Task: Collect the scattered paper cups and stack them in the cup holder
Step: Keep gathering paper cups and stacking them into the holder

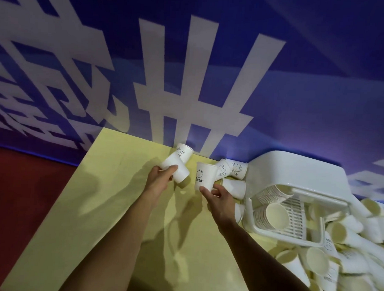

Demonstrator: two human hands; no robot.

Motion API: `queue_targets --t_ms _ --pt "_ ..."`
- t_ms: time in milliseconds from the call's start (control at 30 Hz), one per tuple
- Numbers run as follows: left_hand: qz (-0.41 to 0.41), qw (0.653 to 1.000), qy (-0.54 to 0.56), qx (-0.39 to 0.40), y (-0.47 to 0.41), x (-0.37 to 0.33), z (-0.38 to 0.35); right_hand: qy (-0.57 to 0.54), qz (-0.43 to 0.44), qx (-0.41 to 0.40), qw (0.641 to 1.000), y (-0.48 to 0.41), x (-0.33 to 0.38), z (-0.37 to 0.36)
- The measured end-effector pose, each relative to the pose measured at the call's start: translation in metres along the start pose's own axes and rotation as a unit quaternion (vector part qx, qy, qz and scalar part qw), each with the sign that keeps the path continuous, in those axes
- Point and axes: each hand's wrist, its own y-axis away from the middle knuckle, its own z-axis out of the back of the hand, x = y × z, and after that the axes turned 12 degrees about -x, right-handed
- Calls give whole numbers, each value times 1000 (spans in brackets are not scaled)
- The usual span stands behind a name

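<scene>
My left hand [160,178] grips a plain white paper cup [174,168] lying tilted above the yellow table [109,207]. Behind it, against the wall, lies a cup with "Hi" on it [184,152]. My right hand [217,197] holds the base of an upright cup printed with a bear and "Bear" [205,175]. Three more cups [234,170] lie on their sides just right of it. The white cup holder [295,172] stands at the right, with rows of stacked cups [269,211] inside.
A heap of several loose cups [347,251] spills over the table's right side below the holder. A blue wall with large white characters [189,79] rises behind the table. Red floor [19,192] shows past the table's left edge.
</scene>
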Motion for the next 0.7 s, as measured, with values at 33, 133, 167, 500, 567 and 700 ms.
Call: queue_targets --t_ms 33,133,167,500,567,700 --pt "-5 1000 -8 19 6 1 0 -7 2 -4 1000 4 0 7" --pt "-15 997 -35 65 25 2 0 -44 -9 -12 999 14 0 25" --pt "-19 996 -46 78 31 1 0 -51 -6 -10 999 16 0 31" --pt "-60 984 -65 156 91 -6 -25 -117 29 51 991 26 -6 88" --pt "-70 982 -66 163 105 -5 -36 -132 32 60 989 24 -10 103" --pt "-85 977 -79 180 132 -7 -63 -150 67 62 984 20 -13 135"
